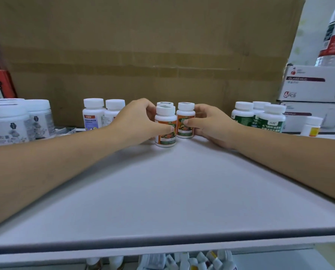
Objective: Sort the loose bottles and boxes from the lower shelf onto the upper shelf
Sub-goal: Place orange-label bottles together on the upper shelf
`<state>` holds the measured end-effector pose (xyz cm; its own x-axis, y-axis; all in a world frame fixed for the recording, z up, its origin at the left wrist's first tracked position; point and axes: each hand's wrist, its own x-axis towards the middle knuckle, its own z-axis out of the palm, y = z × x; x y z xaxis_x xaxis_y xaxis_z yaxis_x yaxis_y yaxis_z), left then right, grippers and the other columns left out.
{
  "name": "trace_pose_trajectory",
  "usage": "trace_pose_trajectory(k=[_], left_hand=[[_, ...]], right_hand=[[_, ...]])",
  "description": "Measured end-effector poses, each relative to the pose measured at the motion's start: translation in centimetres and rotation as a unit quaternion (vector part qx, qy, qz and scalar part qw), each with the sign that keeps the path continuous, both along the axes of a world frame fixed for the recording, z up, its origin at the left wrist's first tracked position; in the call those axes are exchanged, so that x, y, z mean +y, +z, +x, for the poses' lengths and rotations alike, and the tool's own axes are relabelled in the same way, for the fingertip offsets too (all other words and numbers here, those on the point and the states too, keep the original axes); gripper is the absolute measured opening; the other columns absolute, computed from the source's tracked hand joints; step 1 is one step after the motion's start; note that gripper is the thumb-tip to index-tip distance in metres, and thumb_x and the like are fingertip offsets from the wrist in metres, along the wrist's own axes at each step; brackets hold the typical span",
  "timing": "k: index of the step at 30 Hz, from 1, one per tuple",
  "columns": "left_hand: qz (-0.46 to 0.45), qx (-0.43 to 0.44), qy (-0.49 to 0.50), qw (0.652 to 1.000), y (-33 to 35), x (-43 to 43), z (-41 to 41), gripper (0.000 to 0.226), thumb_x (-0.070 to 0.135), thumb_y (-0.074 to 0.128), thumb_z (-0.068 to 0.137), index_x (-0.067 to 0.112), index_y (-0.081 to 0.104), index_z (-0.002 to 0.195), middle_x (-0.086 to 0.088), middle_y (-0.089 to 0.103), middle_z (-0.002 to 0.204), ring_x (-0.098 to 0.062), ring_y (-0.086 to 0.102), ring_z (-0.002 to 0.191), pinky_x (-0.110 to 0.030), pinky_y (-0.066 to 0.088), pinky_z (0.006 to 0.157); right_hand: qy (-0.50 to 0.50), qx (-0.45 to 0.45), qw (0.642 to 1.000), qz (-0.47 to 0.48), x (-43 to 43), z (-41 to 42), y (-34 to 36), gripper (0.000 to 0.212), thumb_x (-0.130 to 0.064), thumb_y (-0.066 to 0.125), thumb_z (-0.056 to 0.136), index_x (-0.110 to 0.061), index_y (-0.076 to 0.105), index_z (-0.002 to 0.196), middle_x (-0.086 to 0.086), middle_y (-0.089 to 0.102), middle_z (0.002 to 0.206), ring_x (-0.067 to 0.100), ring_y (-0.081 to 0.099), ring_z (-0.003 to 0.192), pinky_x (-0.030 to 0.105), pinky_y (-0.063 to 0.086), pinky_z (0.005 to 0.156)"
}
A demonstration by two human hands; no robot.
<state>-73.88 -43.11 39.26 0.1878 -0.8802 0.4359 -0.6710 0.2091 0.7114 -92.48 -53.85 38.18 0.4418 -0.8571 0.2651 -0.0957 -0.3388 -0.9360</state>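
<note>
Three orange-labelled white bottles stand together on the white upper shelf (162, 191). My left hand (141, 119) grips the front orange bottle (165, 126), thumb on its label and fingers behind. My right hand (207, 123) grips the right orange bottle (185, 121), thumb on its label. A third orange bottle (164, 104) stands behind them, only its cap showing. Loose bottles and boxes (186, 261) lie on the lower shelf, seen under the upper shelf's front edge.
Two purple-labelled bottles (93, 114) stand left of my hands, large white jars (8, 123) at far left. Green-labelled bottles (272, 119) and a small yellow-labelled bottle (312, 126) stand to the right. Glass mug boxes (314, 84) are stacked at right. A cardboard wall (153, 45) backs the shelf.
</note>
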Motion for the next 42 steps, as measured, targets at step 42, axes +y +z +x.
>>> trace_pose_trajectory(k=[42], left_hand=[[-0.014,-0.365,0.104,0.925,-1.4,25.8,-3.5,0.020,0.037,0.054,0.094,0.022,0.064,0.103,0.003,0.058,0.100,-0.024,0.056,0.096,-0.037,0.043,0.082]], right_hand=[[-0.182,0.376,0.814,-0.403,26.6,-14.1,0.6,0.028,-0.030,0.053,0.092,-0.021,0.069,0.113,0.006,0.067,0.111,0.026,0.060,0.101,0.037,0.048,0.086]])
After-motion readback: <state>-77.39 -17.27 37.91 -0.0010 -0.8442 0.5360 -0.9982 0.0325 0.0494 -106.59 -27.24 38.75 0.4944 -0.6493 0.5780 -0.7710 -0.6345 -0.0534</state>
